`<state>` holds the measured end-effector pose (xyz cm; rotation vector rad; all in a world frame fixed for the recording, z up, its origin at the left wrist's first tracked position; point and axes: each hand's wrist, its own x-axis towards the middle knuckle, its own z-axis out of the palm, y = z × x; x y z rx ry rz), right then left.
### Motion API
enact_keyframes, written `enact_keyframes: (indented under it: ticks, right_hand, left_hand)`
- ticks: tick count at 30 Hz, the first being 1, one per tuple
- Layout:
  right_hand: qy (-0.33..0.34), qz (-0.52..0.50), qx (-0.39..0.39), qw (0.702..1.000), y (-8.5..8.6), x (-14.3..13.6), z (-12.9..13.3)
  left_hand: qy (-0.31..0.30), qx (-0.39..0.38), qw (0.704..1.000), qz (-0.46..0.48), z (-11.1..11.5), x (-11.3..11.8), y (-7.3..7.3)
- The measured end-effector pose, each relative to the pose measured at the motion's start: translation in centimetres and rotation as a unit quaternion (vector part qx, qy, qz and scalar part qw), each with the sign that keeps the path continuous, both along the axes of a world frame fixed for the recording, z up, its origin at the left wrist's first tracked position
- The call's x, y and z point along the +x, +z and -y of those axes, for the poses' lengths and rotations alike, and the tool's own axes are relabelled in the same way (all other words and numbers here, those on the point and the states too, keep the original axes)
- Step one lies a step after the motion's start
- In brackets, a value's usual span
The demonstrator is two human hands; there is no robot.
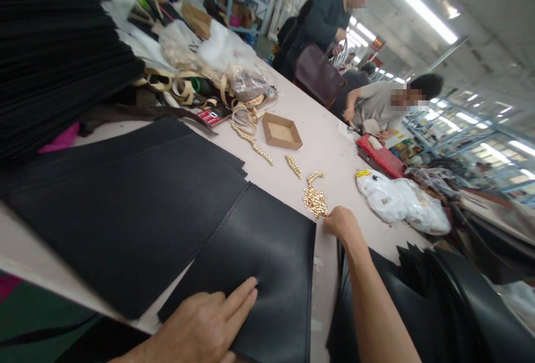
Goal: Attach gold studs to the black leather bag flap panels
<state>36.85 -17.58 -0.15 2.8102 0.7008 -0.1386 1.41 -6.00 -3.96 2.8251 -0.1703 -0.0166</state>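
Observation:
My left hand [209, 318] rests on a smooth black leather panel [276, 257], its index and middle fingers stretched out over the surface. Just beyond the panel's right corner, my right hand [343, 224] reaches down to the edge of a heap of small gold metal pieces [314, 200]. Its fingertips are pinched together there; whatever is between them is hidden. Rows of similar gold pieces [293, 167] lie farther up the table, with a longer gold string [254, 145] to their left. A stack of matte black panels [125, 201] adjoins the leather panel on its left.
A shallow cardboard box [282, 131] stands past the gold pieces. More black panels [384, 296] lie at right, near a white plastic bag [401, 198]. A tall dark stack [54, 56] and cluttered straps [184, 87] fill the left. Two people work across the table, one holding a dark bag [320, 73].

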Motion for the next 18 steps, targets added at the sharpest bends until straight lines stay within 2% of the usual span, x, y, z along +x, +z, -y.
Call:
enact_keyframes:
  ticks: [7, 12, 15, 18]
  right_hand:
    - [-0.026, 0.01, 0.028, 0.999, -0.9, -1.5, 0.3]
    - [-0.027, -0.019, 0.102, 0.994, -0.4, -1.6, 2.0]
    - [-0.005, -0.054, 0.178, 0.983, 0.0, -4.3, 2.8]
    - [0.038, -0.139, 0.249, 0.958, -0.4, -10.0, 3.5]
  left_hand:
    - [-0.018, 0.012, 0.998, 0.062, -0.4, 0.0, 0.4]
    - [-0.027, 0.024, 0.995, 0.096, -0.4, -0.1, 0.2]
    - [-0.027, 0.03, 0.993, 0.113, -0.4, -0.1, 0.1]
    - [-0.028, 0.032, 0.991, 0.124, -0.5, -0.1, 0.0]
